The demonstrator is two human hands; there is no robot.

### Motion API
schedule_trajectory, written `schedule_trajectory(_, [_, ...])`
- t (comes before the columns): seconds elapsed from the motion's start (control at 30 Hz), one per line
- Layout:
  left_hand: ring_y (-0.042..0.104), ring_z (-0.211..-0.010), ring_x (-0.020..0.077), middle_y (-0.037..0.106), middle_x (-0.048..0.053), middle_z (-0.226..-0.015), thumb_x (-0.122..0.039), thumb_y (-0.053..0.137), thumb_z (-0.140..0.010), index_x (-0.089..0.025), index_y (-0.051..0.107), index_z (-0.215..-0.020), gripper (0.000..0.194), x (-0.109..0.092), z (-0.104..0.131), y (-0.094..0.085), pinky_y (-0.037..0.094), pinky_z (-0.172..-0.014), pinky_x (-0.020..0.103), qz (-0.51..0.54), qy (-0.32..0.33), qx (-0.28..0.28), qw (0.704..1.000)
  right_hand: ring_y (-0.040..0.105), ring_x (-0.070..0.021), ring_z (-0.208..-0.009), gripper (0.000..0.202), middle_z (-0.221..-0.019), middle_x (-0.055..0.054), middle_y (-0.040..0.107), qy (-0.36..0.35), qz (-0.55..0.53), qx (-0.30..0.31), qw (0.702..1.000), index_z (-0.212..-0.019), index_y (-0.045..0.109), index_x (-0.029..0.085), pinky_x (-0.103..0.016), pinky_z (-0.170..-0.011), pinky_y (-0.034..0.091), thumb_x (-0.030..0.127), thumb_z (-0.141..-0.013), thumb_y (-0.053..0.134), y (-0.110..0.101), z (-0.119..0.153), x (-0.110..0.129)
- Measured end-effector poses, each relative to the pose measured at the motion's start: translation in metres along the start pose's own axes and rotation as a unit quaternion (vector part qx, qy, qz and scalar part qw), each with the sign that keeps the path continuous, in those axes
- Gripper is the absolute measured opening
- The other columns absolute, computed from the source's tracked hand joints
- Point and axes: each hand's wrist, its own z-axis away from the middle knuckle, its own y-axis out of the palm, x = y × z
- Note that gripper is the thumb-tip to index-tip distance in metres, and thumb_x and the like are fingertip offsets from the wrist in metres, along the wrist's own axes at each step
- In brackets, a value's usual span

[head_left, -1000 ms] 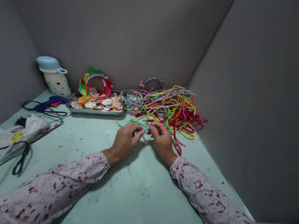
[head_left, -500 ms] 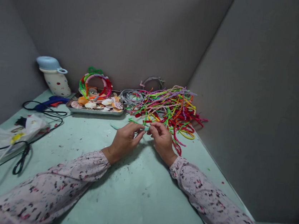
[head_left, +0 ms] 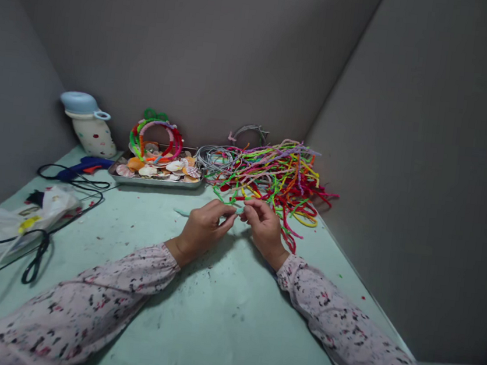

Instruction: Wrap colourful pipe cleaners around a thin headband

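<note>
I have the left hand (head_left: 206,225) and right hand (head_left: 264,232) pinched on a pale teal strip (head_left: 239,211) between their fingertips, near side of the fuzzy pile (head_left: 279,175); a teal end (head_left: 182,212) shows left.

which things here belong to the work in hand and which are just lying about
Likely part of it:
pale blue-green strip, pinched by left hand and right hand
pile of coloured fuzzy stems

Apparently just lying about:
bottle
plastic bag
blue tool
perhaps the shell tray, untouched
</note>
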Motion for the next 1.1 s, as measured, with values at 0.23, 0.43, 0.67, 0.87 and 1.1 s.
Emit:
schedule_trajectory(0.23, [0.06,-0.066,0.0109,0.066,0.002,-0.074,-0.022,0.056,-0.085,-0.018,0.066,-0.089,0.011,0.0004,0.0009,-0.0007,0.044,-0.059,0.021,-0.061,0.041,0.006,0.997,0.062,-0.0132,-0.063,0.017,-0.07,0.001,0.063,-0.007,0.012,0.004,1.0,-0.092,0.062,0.021,-0.026,-0.062,0.05,0.037,-0.084,0.059,-0.0008,0.0,0.0004])
schedule_trajectory(0.43, [0.059,-0.064,0.0097,0.066,0.001,-0.073,-0.021,0.058,-0.084,-0.018,0.066,-0.088,0.009,0.0011,0.0009,-0.0005,0.041,-0.056,0.021,-0.093,0.055,-0.001,0.994,0.061,-0.0125,-0.06,0.018,-0.068,0.002,0.062,-0.009,0.02,0.003,1.0,-0.089,0.062,0.021,-0.026,-0.06,0.049,0.038,-0.084,0.059,-0.0012,0.0005,0.004])
schedule_trajectory(0.67, [0.059,-0.063,0.0099,0.065,0.001,-0.072,-0.021,0.056,-0.085,-0.018,0.065,-0.087,0.009,0.0003,-0.0004,-0.0021,0.04,-0.055,0.021,-0.097,0.058,0.001,0.994,0.062,-0.0136,-0.06,0.025,-0.065,0.001,0.063,0.003,0.006,0.022,1.0,-0.099,0.062,0.02,-0.027,-0.06,0.05,0.04,-0.084,0.058,-0.001,0.0025,0.006])
schedule_trajectory(0.87, [0.058,-0.065,0.0101,0.064,0.002,-0.077,-0.025,0.055,-0.087,-0.018,0.061,-0.095,0.012,0.001,0.0004,-0.0014,0.04,-0.056,0.021,-0.081,0.026,0.01,0.996,0.061,-0.0132,-0.058,0.023,-0.064,0.002,0.061,0.004,-0.005,0.02,1.0,-0.095,0.06,0.021,-0.027,-0.058,0.05,0.041,-0.083,0.059,-0.0007,0.0018,0.0047])
schedule_trajectory(1.1, [0.056,-0.064,0.0096,0.063,0.001,-0.075,-0.024,0.055,-0.087,-0.018,0.058,-0.084,0.008,0.0026,0.0012,-0.0028,0.038,-0.055,0.02,-0.067,0.019,0.027,0.997,0.059,-0.0131,-0.057,0.023,-0.062,0.002,0.06,0.004,0.014,0.018,1.0,-0.091,0.06,0.02,-0.026,-0.057,0.048,0.041,-0.084,0.058,-0.0006,0.0012,0.0028])
